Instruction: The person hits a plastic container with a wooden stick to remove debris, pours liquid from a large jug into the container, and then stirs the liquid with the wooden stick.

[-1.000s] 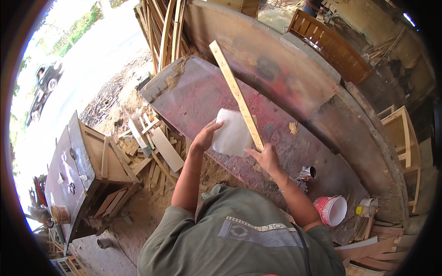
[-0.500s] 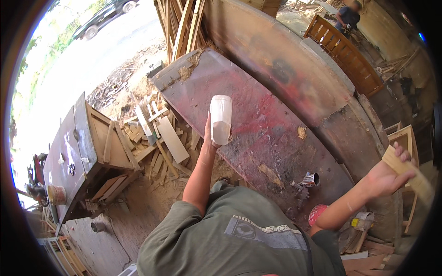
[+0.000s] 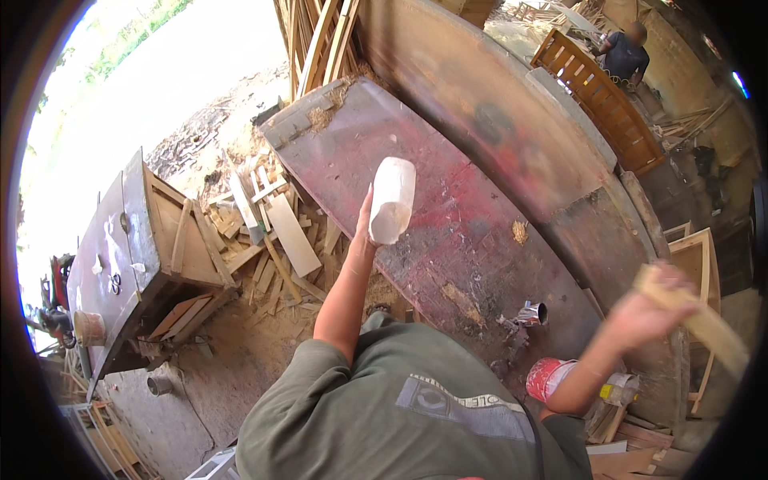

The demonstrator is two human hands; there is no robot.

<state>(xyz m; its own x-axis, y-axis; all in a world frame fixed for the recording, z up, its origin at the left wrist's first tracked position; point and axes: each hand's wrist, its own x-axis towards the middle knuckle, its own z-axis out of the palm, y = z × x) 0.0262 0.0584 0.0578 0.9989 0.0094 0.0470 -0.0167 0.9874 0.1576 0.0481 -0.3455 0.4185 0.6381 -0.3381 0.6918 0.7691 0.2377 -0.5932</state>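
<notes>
Gripping a whitish, translucent plastic container, your left hand wraps its left side, holding it tilted over the red-and-grey stained tabletop, inward from the long edge nearest you; its rounder end faces your body. Your right hand, blurred, is closed around a flat, pale wooden strip, out past the tabletop's right end and well apart from the container. Toward that right end lies a shiny, silvery metal can, its dark mouth facing right, while a tan clump of shavings sits near the far long edge. Your right forearm partly covers a red-and-white plastic bucket. Beyond the tabletop's near-left edge, pale wooden offcuts are heaped on the ground.
</notes>
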